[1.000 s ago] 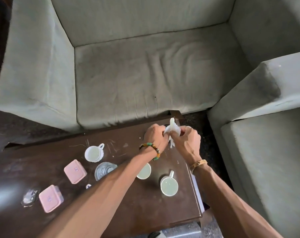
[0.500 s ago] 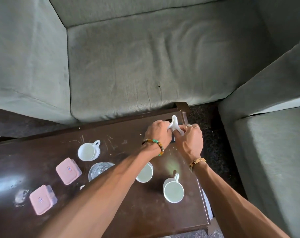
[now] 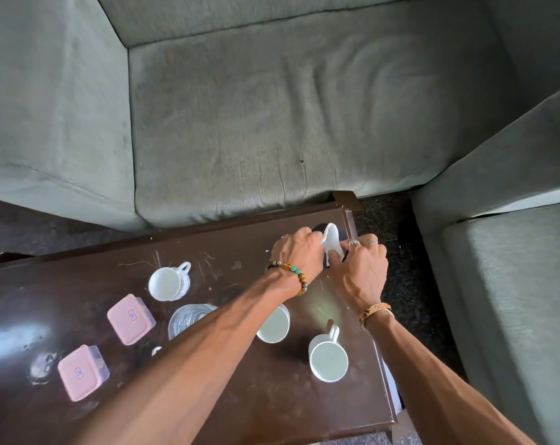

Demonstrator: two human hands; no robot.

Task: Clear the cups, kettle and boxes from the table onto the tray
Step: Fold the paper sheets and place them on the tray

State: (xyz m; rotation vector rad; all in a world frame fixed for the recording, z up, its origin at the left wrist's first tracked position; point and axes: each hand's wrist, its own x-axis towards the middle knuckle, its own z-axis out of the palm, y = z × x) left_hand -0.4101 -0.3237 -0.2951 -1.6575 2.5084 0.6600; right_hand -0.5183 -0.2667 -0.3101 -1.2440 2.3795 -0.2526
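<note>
Right then, both my hands were together at the far right corner of the tabletop (image 3: pixel 246 396), working a small white cloth or tissue (image 3: pixel 331 242) between them. My left hand (image 3: pixel 299 252) had its fingers (image 3: pixel 315 240) curled shut against the left side of that white thing, and my right hand (image 3: pixel 362 271) pinched its lower edge, fingers folded in close; what lay under it I could not tell. The things I had to clear all sat nearer to me than my hands. One cup (image 3: pixel 328 361) stood just beside my right forearm, its handle pointing away from me towards my right hand, so I judged the right hand the nearer one for it. A second cup (image 3: pixel 273 326) sat half hidden under my left forearm. The third cup (image 3: pixel 168 282) stood further left, handle out to the right. The two pink boxes (image 3: pixel 129 319) (image 3: pixel 79 372) lay well to the left, one nearer me than the other, with a glass piece (image 3: pixel 188 317) between them and my left arm. I saw no tray anywhere, so nothing could be counted as cleared yet.
</note>
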